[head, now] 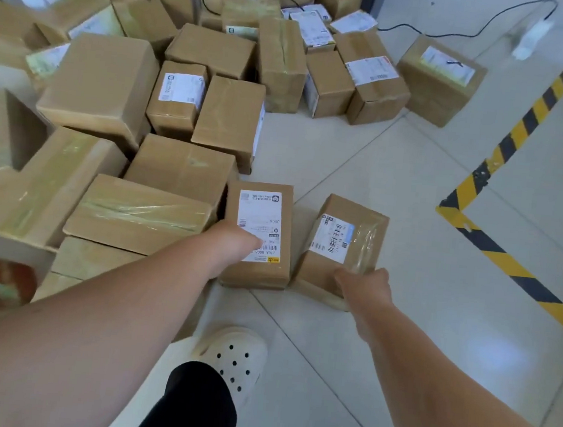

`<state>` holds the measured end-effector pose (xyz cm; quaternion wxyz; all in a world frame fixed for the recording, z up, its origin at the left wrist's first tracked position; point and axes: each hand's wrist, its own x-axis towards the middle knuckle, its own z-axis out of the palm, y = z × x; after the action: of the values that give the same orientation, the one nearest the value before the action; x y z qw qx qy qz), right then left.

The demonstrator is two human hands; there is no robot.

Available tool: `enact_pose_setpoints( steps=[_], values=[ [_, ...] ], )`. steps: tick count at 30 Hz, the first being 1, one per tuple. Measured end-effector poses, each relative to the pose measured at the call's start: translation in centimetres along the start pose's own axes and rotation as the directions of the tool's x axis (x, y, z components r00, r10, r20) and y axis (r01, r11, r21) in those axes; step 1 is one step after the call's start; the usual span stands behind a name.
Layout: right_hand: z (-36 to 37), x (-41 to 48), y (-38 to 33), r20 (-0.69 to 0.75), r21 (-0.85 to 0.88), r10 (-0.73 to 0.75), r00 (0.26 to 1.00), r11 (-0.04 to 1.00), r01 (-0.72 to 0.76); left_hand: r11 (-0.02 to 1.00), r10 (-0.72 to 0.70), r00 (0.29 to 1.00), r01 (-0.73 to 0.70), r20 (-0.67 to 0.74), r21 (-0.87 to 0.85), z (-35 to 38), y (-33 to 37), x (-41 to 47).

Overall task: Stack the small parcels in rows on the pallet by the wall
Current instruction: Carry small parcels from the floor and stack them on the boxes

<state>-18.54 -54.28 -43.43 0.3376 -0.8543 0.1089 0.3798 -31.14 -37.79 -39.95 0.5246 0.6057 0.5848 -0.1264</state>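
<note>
Two small brown parcels lie on the tiled floor in front of me. The left parcel lies flat, its white label facing up. My left hand rests on top of it, over the label's near corner, and its fingers are too foreshortened to make out. The right parcel is tilted, with a barcode label and clear tape on top. My right hand grips its near edge, thumb on the left side. No pallet is in view.
A loose heap of several larger taped cartons fills the left and back. A black cable runs across the far floor. Yellow-black hazard tape marks the floor at right. My foot in a white clog stands just behind the parcels.
</note>
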Motion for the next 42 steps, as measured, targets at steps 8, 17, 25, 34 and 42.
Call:
enact_pose_setpoints(
  steps=[8, 17, 25, 34, 42],
  values=[
    [-2.7, 0.2, -0.9, 0.056, 0.036, -0.072, 0.996, 0.997, 0.070, 0.990, -0.066, 0.996, 0.072, 0.053, -0.119, 0.9, 0.1, 0.7],
    [-2.3, -2.1, -0.4, -0.016, -0.416, -0.333, 0.943, 0.860, 0.296, 0.999, 0.041, 0.998, -0.040, 0.056, -0.014, 5.9, 1.7, -1.1],
    [-3.9, -0.2, 1.6, -0.053, -0.549, -0.173, 0.983, 0.827, 0.116, 0.987, -0.129, 0.992, 0.128, 0.005, 0.099, 8.1, 0.8, -1.8],
    [-4.1, 0.2, 2.5, -0.134, -0.506, -0.277, 0.951, 0.845, 0.175, 0.888, 0.162, 0.987, -0.150, 0.011, 0.435, 11.4, 1.7, -2.8],
    [-9.8, -1.3, 5.3, -0.212, -0.233, -0.239, 0.948, 0.954, 0.189, 0.854, 0.137, 0.981, -0.047, -0.137, 0.519, 13.3, 2.2, -2.0]
  ],
)
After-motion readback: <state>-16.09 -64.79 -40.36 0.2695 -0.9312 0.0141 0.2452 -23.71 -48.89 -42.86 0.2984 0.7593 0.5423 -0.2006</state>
